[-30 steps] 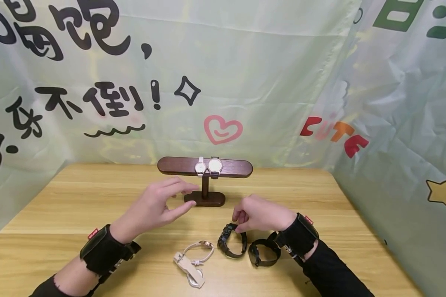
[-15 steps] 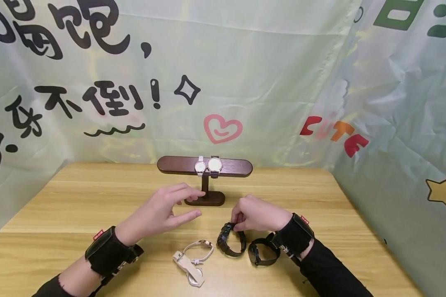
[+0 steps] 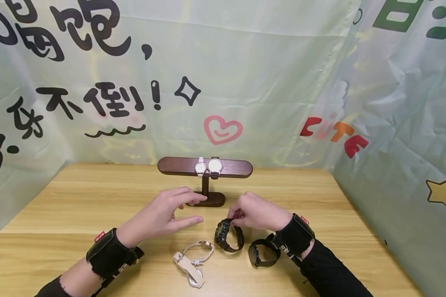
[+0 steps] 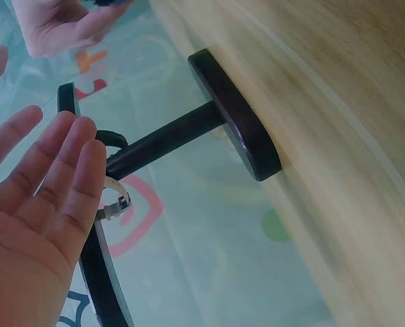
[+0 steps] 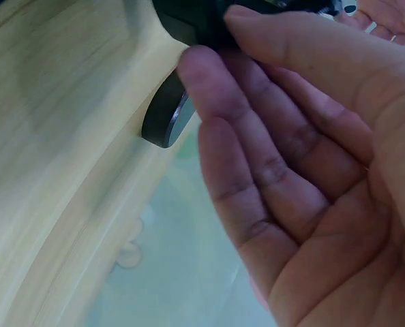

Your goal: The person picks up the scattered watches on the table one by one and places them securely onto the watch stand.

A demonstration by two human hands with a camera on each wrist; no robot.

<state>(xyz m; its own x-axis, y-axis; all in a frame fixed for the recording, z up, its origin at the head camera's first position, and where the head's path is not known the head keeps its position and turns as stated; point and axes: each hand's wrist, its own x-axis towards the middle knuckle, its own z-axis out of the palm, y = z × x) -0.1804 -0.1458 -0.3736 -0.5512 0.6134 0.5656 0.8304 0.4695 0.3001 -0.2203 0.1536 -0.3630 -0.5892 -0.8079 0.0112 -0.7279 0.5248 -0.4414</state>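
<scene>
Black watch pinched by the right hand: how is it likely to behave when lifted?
The black watch will probably keep its loop, since its strap forms an open ring. Pinched only near its top by the right hand, it may swing. Its case looks bulkier than the strap, so that side could sag.

At the head view's centre, the left hand [image 3: 163, 212] hides part of the stand's base [image 3: 217, 199]; the white-strapped watch's dial [image 3: 200, 168] is too small to read. The right wrist view's top edge crops the black watch [image 5: 189, 19].
</scene>
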